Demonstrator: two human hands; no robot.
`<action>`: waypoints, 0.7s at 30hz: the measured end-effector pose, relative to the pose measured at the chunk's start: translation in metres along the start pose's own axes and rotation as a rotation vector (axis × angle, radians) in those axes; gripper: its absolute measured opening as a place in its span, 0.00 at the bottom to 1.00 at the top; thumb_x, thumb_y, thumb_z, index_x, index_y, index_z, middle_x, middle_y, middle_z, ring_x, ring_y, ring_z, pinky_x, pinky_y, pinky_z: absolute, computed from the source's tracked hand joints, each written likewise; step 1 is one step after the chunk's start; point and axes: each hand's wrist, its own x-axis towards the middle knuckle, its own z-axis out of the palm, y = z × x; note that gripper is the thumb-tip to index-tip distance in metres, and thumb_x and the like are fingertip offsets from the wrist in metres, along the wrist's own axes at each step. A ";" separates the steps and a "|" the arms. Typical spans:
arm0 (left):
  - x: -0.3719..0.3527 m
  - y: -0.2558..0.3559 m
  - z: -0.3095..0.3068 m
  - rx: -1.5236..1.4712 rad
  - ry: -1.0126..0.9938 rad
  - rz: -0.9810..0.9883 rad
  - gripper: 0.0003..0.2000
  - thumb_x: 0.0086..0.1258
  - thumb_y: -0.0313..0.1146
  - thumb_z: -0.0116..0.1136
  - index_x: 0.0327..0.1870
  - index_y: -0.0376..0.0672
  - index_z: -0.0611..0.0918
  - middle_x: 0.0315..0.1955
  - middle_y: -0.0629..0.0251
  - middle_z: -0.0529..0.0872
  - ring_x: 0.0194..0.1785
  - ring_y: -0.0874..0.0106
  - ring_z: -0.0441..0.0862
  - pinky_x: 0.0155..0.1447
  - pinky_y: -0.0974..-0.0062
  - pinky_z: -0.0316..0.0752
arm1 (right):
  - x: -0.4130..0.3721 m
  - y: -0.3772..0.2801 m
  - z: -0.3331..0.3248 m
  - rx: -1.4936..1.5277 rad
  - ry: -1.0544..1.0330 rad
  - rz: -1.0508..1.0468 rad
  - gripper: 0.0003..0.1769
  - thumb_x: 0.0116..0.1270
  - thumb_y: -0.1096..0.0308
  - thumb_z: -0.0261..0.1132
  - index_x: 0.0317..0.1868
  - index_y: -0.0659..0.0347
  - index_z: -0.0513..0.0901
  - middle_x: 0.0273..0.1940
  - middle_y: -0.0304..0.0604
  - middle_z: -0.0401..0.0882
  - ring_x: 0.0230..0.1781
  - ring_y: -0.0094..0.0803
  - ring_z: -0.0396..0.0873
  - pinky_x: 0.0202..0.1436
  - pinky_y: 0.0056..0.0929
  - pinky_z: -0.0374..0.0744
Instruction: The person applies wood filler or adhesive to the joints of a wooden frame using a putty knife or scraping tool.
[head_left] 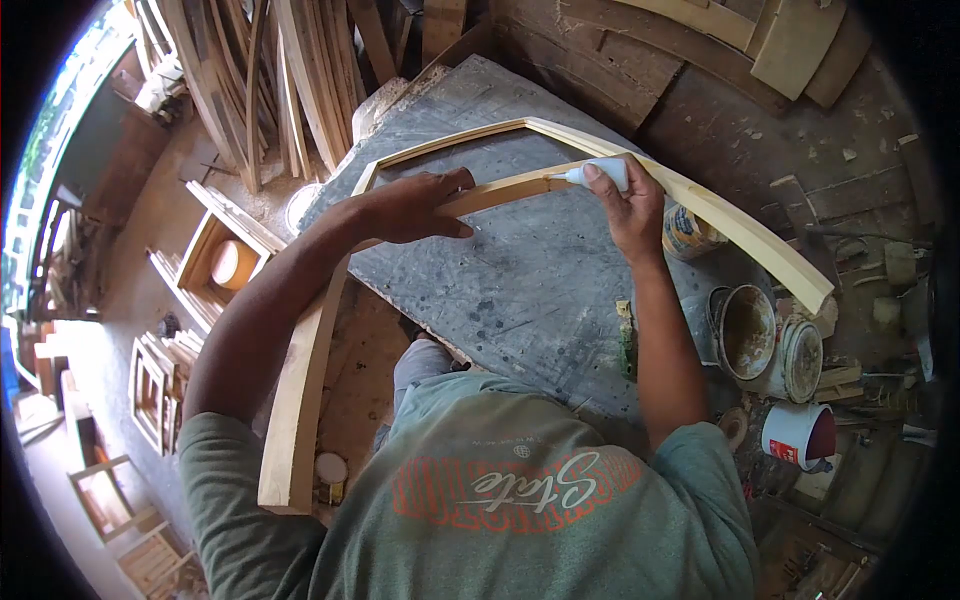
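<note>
My left hand [425, 207] is wrapped over a pale wooden rail [505, 193], its fingers on the far side and its thumb on the near side. My right hand [632, 208] grips a small white squeeze bottle [608, 175]. The bottle's nozzle points left and meets the rail near a joint line. Around the rail lies an angled wooden frame [700, 200]; one long leg [305, 400] of it reaches back past my left side. Whether the rail is joined to the frame under my left forearm is hidden.
A grey worktable [470, 290] carries the frame and a green-handled tool [626, 340]. A tin [690, 232] stands behind my right wrist. Buckets [748, 330] and a white-and-red container [798, 436] sit at the right. Long boards [300, 80] lean at the back left.
</note>
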 end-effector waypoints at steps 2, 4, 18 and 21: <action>0.001 0.000 0.000 0.005 -0.004 -0.010 0.25 0.69 0.44 0.64 0.60 0.43 0.70 0.44 0.50 0.85 0.48 0.56 0.83 0.54 0.59 0.76 | 0.000 0.004 -0.001 0.007 -0.006 0.004 0.23 0.69 0.47 0.66 0.36 0.63 0.81 0.28 0.40 0.81 0.30 0.25 0.79 0.33 0.26 0.76; 0.001 0.002 -0.001 0.005 -0.019 -0.035 0.25 0.70 0.44 0.64 0.61 0.43 0.70 0.45 0.49 0.84 0.48 0.56 0.83 0.55 0.59 0.76 | -0.001 0.004 -0.001 0.018 -0.004 0.006 0.22 0.69 0.48 0.66 0.37 0.63 0.82 0.28 0.40 0.81 0.30 0.25 0.79 0.33 0.26 0.76; 0.002 0.001 -0.005 0.068 -0.016 -0.016 0.26 0.69 0.46 0.64 0.62 0.43 0.70 0.47 0.48 0.83 0.50 0.56 0.82 0.54 0.59 0.77 | -0.108 0.017 -0.021 0.369 0.323 0.290 0.15 0.69 0.67 0.68 0.49 0.68 0.79 0.45 0.43 0.82 0.46 0.26 0.79 0.53 0.25 0.76; 0.002 -0.004 -0.003 0.075 0.005 0.022 0.26 0.69 0.45 0.64 0.62 0.42 0.70 0.45 0.47 0.84 0.48 0.54 0.83 0.53 0.58 0.76 | -0.135 0.057 -0.047 0.261 0.399 0.356 0.15 0.68 0.69 0.68 0.50 0.69 0.78 0.47 0.42 0.81 0.49 0.27 0.79 0.55 0.26 0.76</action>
